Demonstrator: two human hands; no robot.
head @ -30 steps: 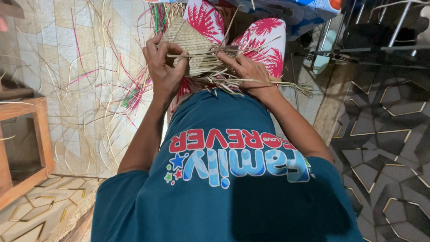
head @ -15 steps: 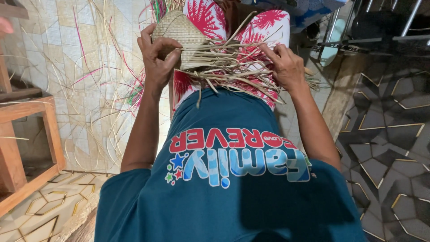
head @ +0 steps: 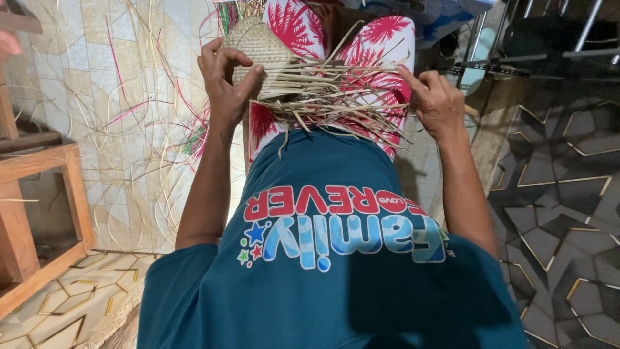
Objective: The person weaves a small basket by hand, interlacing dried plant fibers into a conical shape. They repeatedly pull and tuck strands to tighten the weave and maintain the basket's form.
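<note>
You're pinching the woven straw piece [head: 261,55] at upper centre of the frame with your left hand [head: 226,81] fingers closed on its firm woven edge, right hand [head: 436,103] gripping the loose strands [head: 329,97], looking light, springy, brittle if kinked.

Tan woven basket [head: 258,48] (pink-patterned trousers [head: 387,39])
</note>
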